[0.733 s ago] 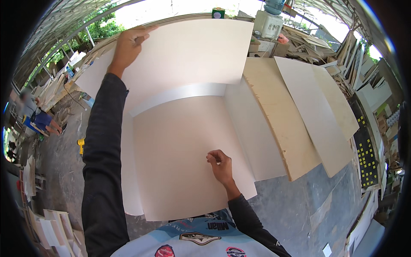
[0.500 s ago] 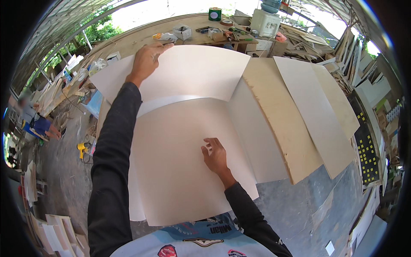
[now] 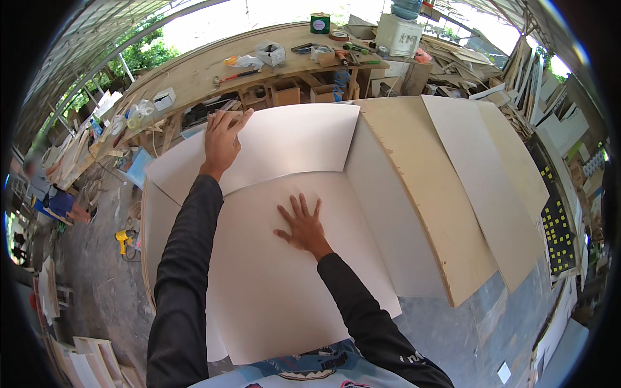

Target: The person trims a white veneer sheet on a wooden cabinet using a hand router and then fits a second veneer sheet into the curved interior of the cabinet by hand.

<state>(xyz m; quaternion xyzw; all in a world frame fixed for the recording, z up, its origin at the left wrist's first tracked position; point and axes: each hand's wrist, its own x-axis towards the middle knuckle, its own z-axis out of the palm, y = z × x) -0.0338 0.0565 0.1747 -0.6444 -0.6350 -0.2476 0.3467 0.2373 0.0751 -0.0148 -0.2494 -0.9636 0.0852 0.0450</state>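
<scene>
A large white sheet (image 3: pixel 278 297) lies across the bottom of a box-like plywood frame (image 3: pixel 414 194) in front of me. Behind it a glossy white panel (image 3: pixel 297 136) stands up along the far side; I cannot tell whether the two are one bent piece. My left hand (image 3: pixel 223 142) has its fingers hooked over the top edge of this panel, near its left end. With fingers spread, my right hand (image 3: pixel 303 226) rests on the white sheet, close to the far fold. The inner right wall (image 3: pixel 388 207) of the frame is white too.
A pale strip (image 3: pixel 479 181) lies over the plywood on the right. Beyond stands a long workbench (image 3: pixel 194 71) with a hammer (image 3: pixel 239 76), a green can (image 3: pixel 320 23) and other tools. A yellow heat gun (image 3: pixel 123 240) is on the floor at left, where another person (image 3: pixel 48 184) sits.
The white panel has come down lower at the far side, with my left hand on it. My right hand has moved farther away and left, and its curled fingers have spread onto the sheet.
</scene>
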